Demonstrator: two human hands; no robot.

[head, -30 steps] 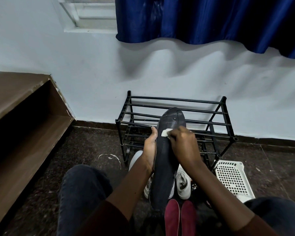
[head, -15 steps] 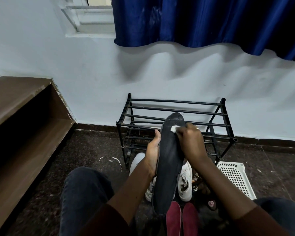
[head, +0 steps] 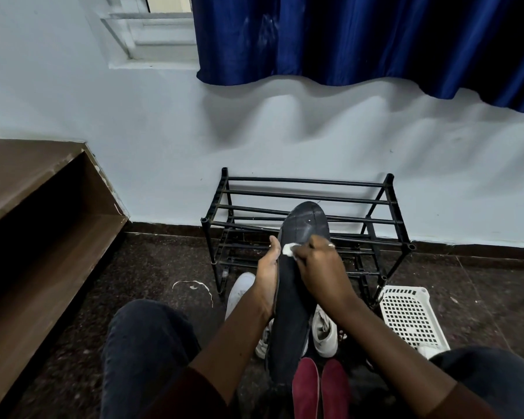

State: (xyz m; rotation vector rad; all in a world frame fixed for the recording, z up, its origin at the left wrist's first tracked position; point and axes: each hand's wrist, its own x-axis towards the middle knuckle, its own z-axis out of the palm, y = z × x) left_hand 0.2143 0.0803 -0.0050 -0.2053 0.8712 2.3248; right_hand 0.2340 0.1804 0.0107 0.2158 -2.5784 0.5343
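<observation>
Shoe (head: 291,297), sole up, gripped by left hand (head: 268,272); right hand (head: 321,273) fingers pinch white wad (head: 288,248) against it.

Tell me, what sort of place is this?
Likely a room at home: a black shoe rack by the wall, white sneakers on the floor, a blue curtain above. The left hand holds a dark shoe; the right hand pinches a white wad.

a black metal-bar shoe rack (head: 285,195) stands against the pale wall (head: 164,131) below a dark blue curtain (head: 360,37), with a white perforated plastic basket (head: 406,316) beside it, white sneakers (head: 325,334) and maroon shoes (head: 319,388) on the dark speckled floor (head: 164,261), and a brown wooden shelf unit (head: 28,176) at the left.
</observation>
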